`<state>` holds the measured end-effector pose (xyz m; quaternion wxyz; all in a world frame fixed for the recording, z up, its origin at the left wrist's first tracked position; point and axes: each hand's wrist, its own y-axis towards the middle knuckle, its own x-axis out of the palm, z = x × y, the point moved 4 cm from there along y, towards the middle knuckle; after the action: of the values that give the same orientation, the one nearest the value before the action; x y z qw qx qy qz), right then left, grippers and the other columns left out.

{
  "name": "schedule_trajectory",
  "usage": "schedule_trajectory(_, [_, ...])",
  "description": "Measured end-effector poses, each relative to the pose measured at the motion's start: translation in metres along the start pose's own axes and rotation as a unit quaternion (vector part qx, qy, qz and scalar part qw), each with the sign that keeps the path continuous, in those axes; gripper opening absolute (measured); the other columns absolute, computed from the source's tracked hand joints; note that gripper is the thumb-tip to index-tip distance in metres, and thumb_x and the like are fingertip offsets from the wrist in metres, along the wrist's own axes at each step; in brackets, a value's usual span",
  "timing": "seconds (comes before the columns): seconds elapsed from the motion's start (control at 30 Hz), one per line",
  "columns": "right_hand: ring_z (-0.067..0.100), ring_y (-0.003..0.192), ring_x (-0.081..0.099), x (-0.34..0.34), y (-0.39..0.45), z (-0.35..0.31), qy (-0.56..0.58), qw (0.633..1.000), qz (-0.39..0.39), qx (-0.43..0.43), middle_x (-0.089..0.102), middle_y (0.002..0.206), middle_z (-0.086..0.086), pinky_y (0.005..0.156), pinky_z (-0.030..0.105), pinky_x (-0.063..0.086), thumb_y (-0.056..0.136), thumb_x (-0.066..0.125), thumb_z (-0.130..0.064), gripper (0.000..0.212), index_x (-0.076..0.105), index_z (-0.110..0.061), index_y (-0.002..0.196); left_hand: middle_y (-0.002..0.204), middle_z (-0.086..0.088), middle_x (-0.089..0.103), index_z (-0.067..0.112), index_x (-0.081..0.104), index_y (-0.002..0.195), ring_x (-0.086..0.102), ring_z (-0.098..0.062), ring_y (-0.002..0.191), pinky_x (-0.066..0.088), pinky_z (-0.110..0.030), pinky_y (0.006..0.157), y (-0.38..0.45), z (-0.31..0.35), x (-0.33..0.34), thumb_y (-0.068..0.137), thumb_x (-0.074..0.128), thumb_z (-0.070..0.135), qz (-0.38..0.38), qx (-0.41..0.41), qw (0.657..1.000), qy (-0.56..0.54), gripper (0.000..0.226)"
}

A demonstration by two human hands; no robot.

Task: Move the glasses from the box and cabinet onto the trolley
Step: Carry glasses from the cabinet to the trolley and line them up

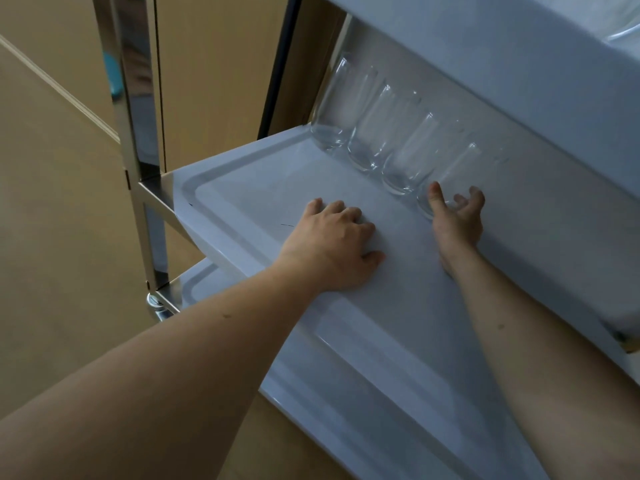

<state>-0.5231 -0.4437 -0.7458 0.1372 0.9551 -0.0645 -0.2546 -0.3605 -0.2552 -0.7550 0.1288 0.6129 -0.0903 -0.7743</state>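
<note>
**A:** On the trolley's middle shelf (pixel 277 188) we count four clear glasses (pixel 391 143), smooth tall tumblers with thick bases, in a row along the far edge, each touching or just beside the next. The shelf is a pale, matte moulded tray with a raised rim and rounded corners.

**B:** Hands?

**A:** Our left hand (pixel 332 244) lies palm-down on the tray, fingers loosely bent, holding nothing. Our right hand (pixel 457 216) is at the nearest glass (pixel 446 181), grip wide, fingers spread round its base; we can't tell if they touch it.

**B:** Anything hidden?

**A:** The upper shelf (pixel 485 64) overhangs and cuts off the glasses' rims. A curved glass edge (pixel 623 32) shows at the top right corner, mostly out of frame. The lower shelf (pixel 363 375) is partly covered by our forearms.

**B:** Surroundings?

**A:** A polished metal post (pixel 135 98), mirror-bright, stands at the left corner, with a caster (pixel 156 304) below. Tan floor (pixel 52 202) lies behind.
</note>
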Motion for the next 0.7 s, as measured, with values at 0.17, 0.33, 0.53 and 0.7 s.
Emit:
schedule_trajectory(0.17, [0.022, 0.126, 0.058, 0.001, -0.001, -0.001, -0.02, 1.0, -0.001, 0.003, 0.048, 0.151, 0.001, 0.105, 0.03, 0.045, 0.084, 0.069, -0.065, 0.094, 0.027, -0.018, 0.155, 0.124, 0.003, 0.058, 0.028, 0.061, 0.128, 0.047, -0.023, 0.124, 0.029, -0.044, 0.11, 0.0, -0.001, 0.001, 0.097, 0.037, 0.062, -0.004, 0.0, 1.0, 0.004, 0.052])
schedule_trajectory(0.33, [0.029, 0.133, 0.052, -0.004, -0.007, -0.006, -0.046, 0.999, 0.013, -0.002, 0.048, 0.15, 0.011, 0.111, 0.038, 0.042, 0.079, 0.077, -0.061, 0.093, 0.037, -0.01, 0.146, 0.128, 0.003, 0.057, 0.029, 0.06, 0.13, 0.046, -0.023, 0.126, 0.03, -0.044, 0.11, 0.002, -0.001, 0.002, 0.096, 0.035, 0.063, -0.004, -0.003, 1.0, 0.005, 0.054])
schedule_trajectory(0.53, [0.031, 0.144, 0.04, -0.02, -0.036, -0.015, -0.072, 0.997, 0.014, 0.029, 0.04, 0.156, 0.02, 0.117, 0.04, 0.033, 0.083, 0.077, -0.056, 0.096, 0.035, -0.007, 0.153, 0.133, 0.001, 0.057, 0.028, 0.06, 0.131, 0.045, -0.024, 0.128, 0.029, -0.044, 0.11, 0.002, -0.002, 0.004, 0.095, 0.038, 0.063, -0.001, 0.0, 1.0, 0.003, 0.055])
schedule_trajectory(0.7, [0.031, 0.145, 0.037, -0.036, -0.09, -0.02, -0.125, 0.991, -0.041, 0.026, 0.038, 0.157, 0.019, 0.119, 0.039, 0.029, 0.083, 0.077, -0.052, 0.097, 0.032, -0.004, 0.155, 0.133, 0.0, 0.056, 0.028, 0.059, 0.132, 0.044, -0.025, 0.128, 0.027, -0.048, 0.112, 0.001, 0.0, 0.0, 0.097, 0.035, 0.06, -0.02, 0.01, 1.0, -0.01, 0.054])
